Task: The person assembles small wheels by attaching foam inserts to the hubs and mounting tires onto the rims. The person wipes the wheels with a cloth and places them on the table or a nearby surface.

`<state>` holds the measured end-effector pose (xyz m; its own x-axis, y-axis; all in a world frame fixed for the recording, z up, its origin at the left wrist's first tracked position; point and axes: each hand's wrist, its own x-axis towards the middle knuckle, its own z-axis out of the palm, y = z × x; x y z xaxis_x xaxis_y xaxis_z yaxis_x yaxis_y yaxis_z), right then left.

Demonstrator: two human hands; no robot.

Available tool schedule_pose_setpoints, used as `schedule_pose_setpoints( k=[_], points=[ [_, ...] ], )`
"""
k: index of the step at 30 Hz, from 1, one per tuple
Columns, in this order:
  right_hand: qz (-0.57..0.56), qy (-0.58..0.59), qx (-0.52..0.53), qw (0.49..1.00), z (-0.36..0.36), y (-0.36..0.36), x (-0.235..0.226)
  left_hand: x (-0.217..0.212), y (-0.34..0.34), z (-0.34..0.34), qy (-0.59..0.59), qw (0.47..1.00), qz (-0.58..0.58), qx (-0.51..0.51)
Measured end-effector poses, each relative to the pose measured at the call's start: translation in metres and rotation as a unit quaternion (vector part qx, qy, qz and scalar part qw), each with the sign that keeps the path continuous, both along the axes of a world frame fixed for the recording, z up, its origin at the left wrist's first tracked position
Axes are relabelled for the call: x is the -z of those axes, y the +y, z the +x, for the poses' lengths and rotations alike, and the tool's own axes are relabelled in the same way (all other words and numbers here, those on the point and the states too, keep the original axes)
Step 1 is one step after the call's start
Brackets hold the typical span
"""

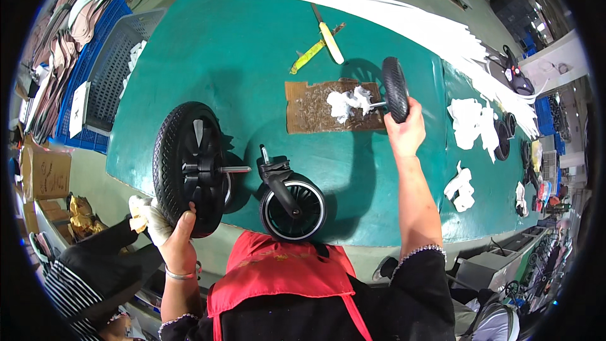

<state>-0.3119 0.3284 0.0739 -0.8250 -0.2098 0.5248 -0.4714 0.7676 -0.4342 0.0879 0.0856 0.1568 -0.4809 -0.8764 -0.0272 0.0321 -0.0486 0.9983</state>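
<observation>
My left hand (178, 240) grips the lower rim of a large black wheel (187, 167) held on edge, its metal axle pointing right, and also holds a white rag (146, 216). My right hand (404, 131) holds a smaller black wheel (396, 88) upright, with its axle tip pressed into a lump of white grease (349, 102) on a piece of brown cardboard (315, 110). Between the two, a black caster wheel with a fork and stem (291, 205) stands on the green table (252, 63) near its front edge.
A yellow-handled tool (307, 57) and a cream-handled knife (329, 39) lie behind the cardboard. White strips (442, 31) fan across the back right; white rags (468, 123) lie at right. Blue and grey crates (104, 76) stand left, a cardboard box (45, 173) below them.
</observation>
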Motion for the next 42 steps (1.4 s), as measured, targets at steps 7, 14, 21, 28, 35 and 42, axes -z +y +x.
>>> schedule_pose_setpoints(
  k=[7,14,21,28,35,42],
  points=[
    [-0.397,-0.091,-0.018,0.913,0.040,0.039,-0.055,-0.020,0.000,-0.043,0.042,0.998,0.031,0.037],
    [-0.475,-0.194,-0.081,0.854,0.106,0.042,-0.102,-0.043,0.035,-0.117,0.119,0.973,0.106,0.168],
    [-0.467,-0.216,-0.131,0.848,0.102,0.058,-0.099,-0.052,0.069,-0.139,0.129,0.973,0.099,0.163],
    [-0.469,-0.229,-0.126,0.843,0.095,0.070,-0.092,-0.052,0.089,-0.144,0.122,0.974,0.086,0.171],
    [-0.533,-0.215,-0.046,0.817,0.095,0.111,-0.091,-0.039,0.104,-0.153,0.062,0.975,0.085,0.195],
    [-0.593,-0.232,0.052,0.769,0.121,0.176,-0.078,-0.006,0.124,-0.180,0.011,0.948,0.234,0.214]
  ],
)
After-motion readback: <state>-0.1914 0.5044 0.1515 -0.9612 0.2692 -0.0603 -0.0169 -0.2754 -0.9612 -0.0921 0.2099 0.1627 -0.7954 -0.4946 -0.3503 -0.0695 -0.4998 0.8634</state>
